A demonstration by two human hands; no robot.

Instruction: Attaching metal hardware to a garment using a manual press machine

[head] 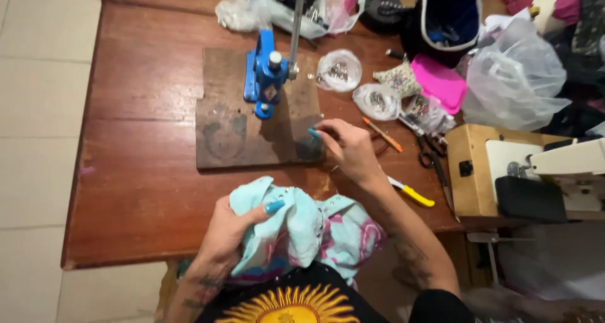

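Left hand [230, 231] fingers curl tight around a light blue cloth [302, 228] at the counter's [145, 172] six o'clock edge. Right hand [350, 149] fingertips pinch together at the wooden board [252, 115]; whatever they grip is too small to tell. Clear plastic bags [338, 71] lie at one o'clock.

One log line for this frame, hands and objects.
left hand: grips light-blue fabric | right hand: fingertips at wooden board edge | blue press: untouched

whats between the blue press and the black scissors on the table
In the head view, between the blue press and the black scissors lie two clear bags of small metal pieces and an orange pencil.
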